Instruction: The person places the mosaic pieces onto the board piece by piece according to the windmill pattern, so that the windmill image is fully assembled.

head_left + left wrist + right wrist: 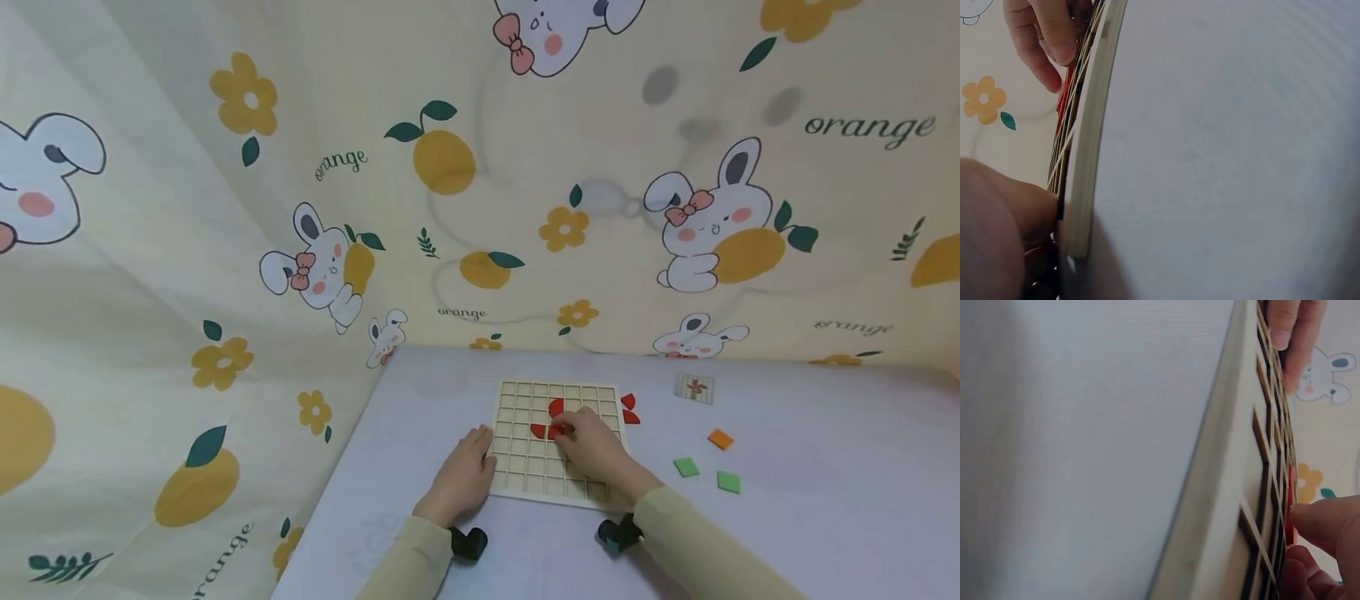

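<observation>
A light wooden grid board lies flat on the table, with red rounded tiles set in its squares near the middle. My right hand is over the board, its thumb and fingers pinching a red quarter-round tile at the grid. The fingers partly cover this tile. Along the board's left edge rests my left hand, its fingers fairly straight and pointing away from me. In the right wrist view, the left fingers show at the far end of the board.
Two red tiles lie just off the board's right edge. Further right are an orange tile, two green tiles and a small pattern card. A printed curtain stands behind and left of the white table.
</observation>
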`<state>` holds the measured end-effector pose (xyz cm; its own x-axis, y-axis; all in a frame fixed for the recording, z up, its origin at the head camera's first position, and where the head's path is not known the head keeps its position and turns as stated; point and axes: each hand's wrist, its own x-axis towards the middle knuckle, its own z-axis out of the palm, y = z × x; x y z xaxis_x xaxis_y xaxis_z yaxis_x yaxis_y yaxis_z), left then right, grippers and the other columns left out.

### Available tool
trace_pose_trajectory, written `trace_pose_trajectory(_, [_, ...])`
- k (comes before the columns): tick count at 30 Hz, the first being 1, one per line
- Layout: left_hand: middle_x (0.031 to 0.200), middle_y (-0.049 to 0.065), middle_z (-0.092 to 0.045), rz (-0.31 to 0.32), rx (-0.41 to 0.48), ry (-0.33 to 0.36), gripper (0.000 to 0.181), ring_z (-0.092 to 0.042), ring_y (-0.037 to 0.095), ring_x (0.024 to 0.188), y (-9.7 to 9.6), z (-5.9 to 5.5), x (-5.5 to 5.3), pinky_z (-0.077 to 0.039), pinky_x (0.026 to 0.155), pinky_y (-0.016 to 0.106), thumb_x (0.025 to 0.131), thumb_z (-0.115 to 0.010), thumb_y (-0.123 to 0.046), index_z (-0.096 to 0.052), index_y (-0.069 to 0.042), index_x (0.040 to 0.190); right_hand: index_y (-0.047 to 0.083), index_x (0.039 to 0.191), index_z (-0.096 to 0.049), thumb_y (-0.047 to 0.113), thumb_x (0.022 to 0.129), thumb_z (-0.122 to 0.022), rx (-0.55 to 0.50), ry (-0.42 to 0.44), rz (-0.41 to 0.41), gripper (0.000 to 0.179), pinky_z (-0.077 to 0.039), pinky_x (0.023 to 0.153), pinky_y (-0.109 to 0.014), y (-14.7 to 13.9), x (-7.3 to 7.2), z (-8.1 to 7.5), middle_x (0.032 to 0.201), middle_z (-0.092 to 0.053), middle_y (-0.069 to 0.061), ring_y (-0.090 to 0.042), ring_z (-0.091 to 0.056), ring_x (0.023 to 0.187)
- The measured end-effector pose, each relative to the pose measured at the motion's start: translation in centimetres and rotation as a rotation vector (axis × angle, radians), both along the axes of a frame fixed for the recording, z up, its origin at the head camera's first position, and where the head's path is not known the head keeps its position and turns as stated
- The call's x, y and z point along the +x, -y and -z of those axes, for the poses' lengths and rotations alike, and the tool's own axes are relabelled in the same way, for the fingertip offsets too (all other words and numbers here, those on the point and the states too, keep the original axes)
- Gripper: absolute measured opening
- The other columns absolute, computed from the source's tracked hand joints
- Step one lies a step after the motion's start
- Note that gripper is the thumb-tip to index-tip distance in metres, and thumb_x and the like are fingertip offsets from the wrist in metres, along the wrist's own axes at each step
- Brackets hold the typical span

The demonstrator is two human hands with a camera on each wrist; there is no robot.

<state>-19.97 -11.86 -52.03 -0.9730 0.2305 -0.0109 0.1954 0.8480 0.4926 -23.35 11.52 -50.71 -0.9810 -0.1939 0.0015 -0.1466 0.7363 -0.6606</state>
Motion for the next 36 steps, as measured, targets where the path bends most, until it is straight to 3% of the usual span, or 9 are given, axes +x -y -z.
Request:
trace_pose_trajectory(7, [0.154, 0.011, -0.033, -0.004, -0.011, 0.002, 0.05, -0.026, 0.027, 0.142, 0.0, 0.0, -0.1, -0.023, 0.116, 0.043, 0.102, -0.047, -0.023, -0.039, -0.001, 0.146, 0.009, 0.121, -0.064, 0.018, 0.094, -0.065, -0.08, -0.013, 0.034, 0.029, -0.054, 0.084, -0.039, -1.9, 0.2, -1.0, 0.109, -0.058, -0.004, -0.021, -0.054, 0.094])
trace_pose_trajectory(12, [0.154, 0.011, -0.032, -0.005, -0.013, 0.01, 0.05, -0.026, 0.028, 0.143, -0.1, -0.1, -0.1, -0.022, 0.116, 0.043, 0.102, -0.047, -0.023, -0.038, -0.001, 0.147, 0.005, 0.123, -0.061, 0.02, 0.097, -0.06, -0.106, -0.066, 0.092, 0.03, -0.053, 0.074, -0.035, -4.4, -0.1, -1.3, 0.108, -0.058, -0.008, -0.023, -0.055, 0.09])
trace_pose_trajectory(16, [0.154, 0.011, -0.032, -0.008, -0.021, 0.014, 0.05, -0.026, 0.027, 0.143, -0.1, -0.2, -0.1, -0.022, 0.116, 0.043, 0.102, -0.046, -0.023, -0.038, -0.002, 0.147, 0.004, 0.122, -0.059, 0.021, 0.098, -0.057, -0.089, -0.084, 0.142, 0.03, -0.052, 0.075, -0.038, -6.4, -0.4, -1.1, 0.111, -0.057, -0.012, -0.026, -0.055, 0.094])
trace_pose_trajectory(23, [0.154, 0.012, -0.033, -0.013, -0.009, 0.02, 0.049, -0.026, 0.028, 0.143, -0.1, -0.3, 0.0, -0.023, 0.116, 0.044, 0.102, -0.047, -0.022, -0.039, -0.001, 0.146, -0.001, 0.12, -0.058, 0.021, 0.098, -0.055, -0.029, -0.021, 0.212, 0.031, -0.052, 0.076, -0.04, -8.8, -0.3, -0.7, 0.108, -0.057, -0.015, -0.028, -0.055, 0.094])
trace_pose_trajectory(30, [0.154, 0.011, -0.033, -0.015, -0.011, 0.007, 0.05, -0.026, 0.027, 0.143, -0.1, 0.2, -0.2, -0.023, 0.116, 0.044, 0.102, -0.047, -0.023, -0.039, -0.003, 0.147, 0.001, 0.114, -0.059, 0.02, 0.096, -0.058, -0.014, 0.058, 0.215, 0.026, -0.052, 0.076, -0.04, -10.1, -0.7, 0.2, 0.104, -0.058, -0.013, -0.028, -0.053, 0.092])
trace_pose_trajectory(36, [0.154, 0.011, -0.033, -0.017, -0.003, 0.014, 0.05, -0.026, 0.028, 0.143, -0.3, 0.0, -0.1, -0.023, 0.116, 0.045, 0.102, -0.048, -0.023, -0.039, -0.003, 0.146, -0.002, 0.116, -0.058, 0.025, 0.093, -0.065, 0.023, 0.07, 0.202, 0.035, -0.051, 0.08, -0.044, -10.2, -1.1, 0.4, 0.103, -0.058, -0.015, -0.03, -0.051, 0.092])
